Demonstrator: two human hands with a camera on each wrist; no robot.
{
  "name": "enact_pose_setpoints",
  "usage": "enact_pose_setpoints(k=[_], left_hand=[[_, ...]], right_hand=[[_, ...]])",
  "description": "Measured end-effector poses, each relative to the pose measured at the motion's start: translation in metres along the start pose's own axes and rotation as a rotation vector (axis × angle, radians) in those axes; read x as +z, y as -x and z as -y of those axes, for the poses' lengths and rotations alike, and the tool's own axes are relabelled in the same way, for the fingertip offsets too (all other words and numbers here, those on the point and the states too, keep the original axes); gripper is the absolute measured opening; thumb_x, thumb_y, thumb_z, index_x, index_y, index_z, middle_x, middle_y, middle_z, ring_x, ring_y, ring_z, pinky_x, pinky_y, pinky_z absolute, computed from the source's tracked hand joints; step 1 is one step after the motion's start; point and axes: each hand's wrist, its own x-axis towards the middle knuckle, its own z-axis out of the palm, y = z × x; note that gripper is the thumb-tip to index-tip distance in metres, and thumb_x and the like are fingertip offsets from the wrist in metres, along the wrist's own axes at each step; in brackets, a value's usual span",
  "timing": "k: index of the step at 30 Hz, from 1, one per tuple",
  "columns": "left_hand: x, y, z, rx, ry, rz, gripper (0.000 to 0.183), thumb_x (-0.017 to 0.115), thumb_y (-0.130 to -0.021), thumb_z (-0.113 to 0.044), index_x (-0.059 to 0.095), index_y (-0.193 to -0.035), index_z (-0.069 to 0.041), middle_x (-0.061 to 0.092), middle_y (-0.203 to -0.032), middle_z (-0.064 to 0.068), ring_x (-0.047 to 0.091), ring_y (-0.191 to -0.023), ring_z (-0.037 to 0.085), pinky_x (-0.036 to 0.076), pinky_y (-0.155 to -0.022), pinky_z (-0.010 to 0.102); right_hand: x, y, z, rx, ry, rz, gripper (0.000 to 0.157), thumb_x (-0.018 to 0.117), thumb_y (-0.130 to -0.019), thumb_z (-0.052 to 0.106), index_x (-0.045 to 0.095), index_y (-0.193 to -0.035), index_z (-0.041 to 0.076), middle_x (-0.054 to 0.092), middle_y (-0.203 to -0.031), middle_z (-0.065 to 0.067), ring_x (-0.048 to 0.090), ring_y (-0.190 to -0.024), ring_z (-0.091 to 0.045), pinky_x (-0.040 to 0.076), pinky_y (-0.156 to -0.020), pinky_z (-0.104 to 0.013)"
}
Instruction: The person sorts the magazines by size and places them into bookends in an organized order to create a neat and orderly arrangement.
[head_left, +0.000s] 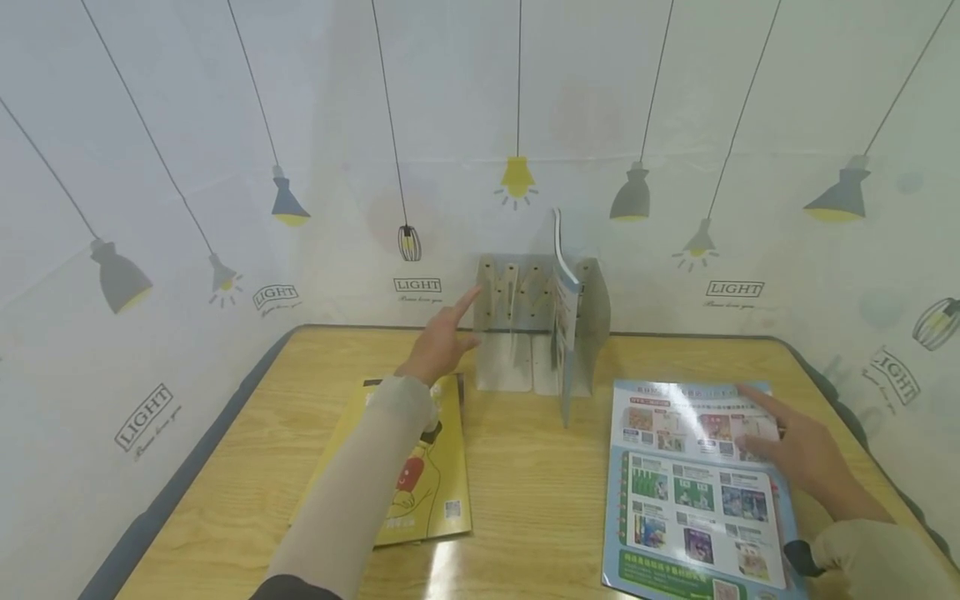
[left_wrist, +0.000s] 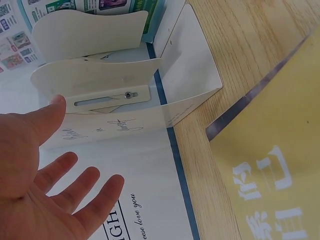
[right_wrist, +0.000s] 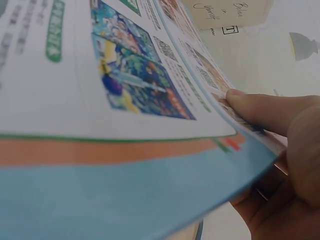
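My left hand [head_left: 437, 343] reaches to the left side of a pale metal book stand [head_left: 504, 367], its fingers extended. In the left wrist view, the fingers and thumb of this left hand [left_wrist: 30, 172] are spread beside the stand's upright dividers [left_wrist: 95, 32], holding nothing. A thin book [head_left: 566, 333] stands upright in the stand's right part, its top bent. My right hand [head_left: 806, 458] grips the right edge of a light blue booklet [head_left: 693, 508] with rows of small pictures. In the right wrist view, the thumb presses on the face of that booklet [right_wrist: 135, 185], with fingers behind it.
A yellow booklet [head_left: 442, 492] lies on the wooden table [head_left: 532, 500], partly under my left forearm. Behind the stand rises a white wall covering [head_left: 465, 192] printed with hanging lamps. It also encloses the table on the left and right.
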Motion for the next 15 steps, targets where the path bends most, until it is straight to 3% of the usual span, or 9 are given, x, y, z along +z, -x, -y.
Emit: enact_pose_setpoints(k=[5, 15], left_hand=[[0.0, 0.001, -0.001, -0.009, 0.006, 0.001, 0.088, 0.069, -0.091, -0.018, 0.014, -0.154, -0.045, 0.045, -0.144, 0.011, 0.048, -0.124, 0.031, 0.042, -0.101, 0.051], [0.001, 0.001, -0.002, -0.015, 0.023, -0.003, 0.089, 0.07, -0.09, -0.015, 0.015, -0.154, -0.045, 0.044, -0.146, 0.011, 0.048, -0.125, 0.033, 0.043, -0.1, 0.052]], right_hand=[[-0.002, 0.001, 0.004, 0.0, 0.001, -0.036, 0.078, 0.071, -0.089, 0.028, 0.029, -0.154, 0.017, 0.058, -0.113, -0.034, 0.058, -0.066, -0.018, 0.043, -0.054, -0.03], [-0.009, 0.003, 0.025, -0.019, 0.075, -0.128, 0.076, 0.069, -0.09, 0.028, 0.028, -0.154, 0.018, 0.059, -0.108, -0.034, 0.053, -0.057, -0.017, 0.038, -0.049, -0.029]])
